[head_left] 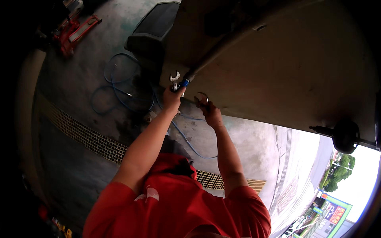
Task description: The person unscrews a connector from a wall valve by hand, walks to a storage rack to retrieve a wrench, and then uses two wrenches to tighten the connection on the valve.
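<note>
My left hand (172,100) is closed round an open-end wrench (174,76), whose silver jaw sticks up past the fingers. Right beside that hand is a blue fitting (184,83) at the lower end of a thick dark hose or pipe (216,53). The left fingers seem to touch the fitting, though their exact grip on it is hidden. A second tool with a curved, wrench-like metal jaw (203,97) rises from my closed right hand (212,115). That jaw is apart from the fitting, a little to its right.
A large brownish panel (293,75) overhangs the right side. A thin blue air hose (112,81) lies coiled on the concrete floor at left. Beyond it are a dark box-like object (156,22) and a red floor jack (71,37). A drain grating (89,137) crosses the floor.
</note>
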Motion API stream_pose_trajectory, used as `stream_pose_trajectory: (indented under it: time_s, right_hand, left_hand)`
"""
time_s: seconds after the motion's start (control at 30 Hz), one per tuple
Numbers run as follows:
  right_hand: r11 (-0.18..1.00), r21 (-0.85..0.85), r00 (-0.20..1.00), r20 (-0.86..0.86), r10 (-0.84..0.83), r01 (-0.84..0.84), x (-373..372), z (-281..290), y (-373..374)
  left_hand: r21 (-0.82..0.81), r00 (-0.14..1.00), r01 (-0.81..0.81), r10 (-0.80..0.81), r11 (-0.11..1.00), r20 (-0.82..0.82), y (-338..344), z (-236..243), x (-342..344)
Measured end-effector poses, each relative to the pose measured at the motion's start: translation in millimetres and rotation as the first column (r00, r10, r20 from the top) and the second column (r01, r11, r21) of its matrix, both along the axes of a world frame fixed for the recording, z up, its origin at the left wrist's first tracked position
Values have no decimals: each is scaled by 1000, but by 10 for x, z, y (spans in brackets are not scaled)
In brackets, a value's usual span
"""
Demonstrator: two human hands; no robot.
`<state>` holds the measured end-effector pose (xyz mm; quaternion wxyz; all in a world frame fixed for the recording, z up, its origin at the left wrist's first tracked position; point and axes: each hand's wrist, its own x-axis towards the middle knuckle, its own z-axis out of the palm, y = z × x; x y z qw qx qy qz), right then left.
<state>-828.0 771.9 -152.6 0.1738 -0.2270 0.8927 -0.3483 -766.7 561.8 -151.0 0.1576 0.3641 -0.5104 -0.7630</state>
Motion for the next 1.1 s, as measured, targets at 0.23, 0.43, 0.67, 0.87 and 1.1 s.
stream_pose_trajectory:
  time_s: [0.23, 0.43, 0.67, 0.87, 1.1]
  right_hand:
    - [724, 664, 964, -14, 266, -190, -210, 1861, -871]
    - [293, 903, 751, 47, 658, -314, -217, 2090, -1588]
    - [257, 946, 834, 25, 550, -198, -45, 2058, -2251]
    - [270, 952, 840, -24, 542, -147, -190, 1900, -2293]
    - [375, 922, 887, -90, 453, -99, -154, 1645, -1536]
  left_hand:
    - [665, 982, -74, 170, 743, -81, 119, 218, 220]
    - [867, 977, 57, 149, 495, -149, -18, 259, 163]
    - [959, 952, 246, 149, 140, -266, -203, 93, 113]
    - [963, 962, 247, 95, 105, -257, -300, 121, 90]
    - [890, 939, 332, -199, 313, -280, -387, 132, -44]
